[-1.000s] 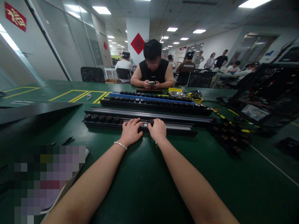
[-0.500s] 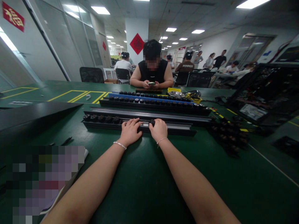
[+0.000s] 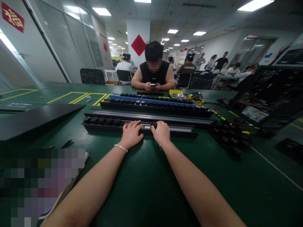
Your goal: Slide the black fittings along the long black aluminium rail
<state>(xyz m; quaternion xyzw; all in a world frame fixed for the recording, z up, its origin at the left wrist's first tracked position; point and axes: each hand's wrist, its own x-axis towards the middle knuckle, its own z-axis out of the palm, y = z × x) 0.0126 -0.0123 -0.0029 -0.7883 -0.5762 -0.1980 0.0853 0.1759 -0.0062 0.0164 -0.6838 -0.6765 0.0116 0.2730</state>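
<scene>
A long black channel rail [image 3: 180, 132] with a silvery inside lies crosswise in front of me. Several round black parts [image 3: 101, 121] sit in a row in its left end. My left hand [image 3: 131, 134] rests on the rail's middle, fingers stretched out and lying over it. Just to the right, my right hand [image 3: 161, 132] pinches a small round black part [image 3: 154, 124] between thumb and fingers, at the rail's channel. The underside of that part is hidden, so I cannot tell whether it touches the rail.
Behind lie a second rail [image 3: 151, 116] and rails filled with black parts [image 3: 151, 103]. A heap of black parts [image 3: 233, 138] is on the right, near a dark rack [image 3: 260, 97]. A black panel [image 3: 38, 119] lies left. Opposite, a person [image 3: 153, 69] holds a phone.
Both hands keep almost the same places on the rail. The whole view has shifted very slightly; nothing is taken up or let go.
</scene>
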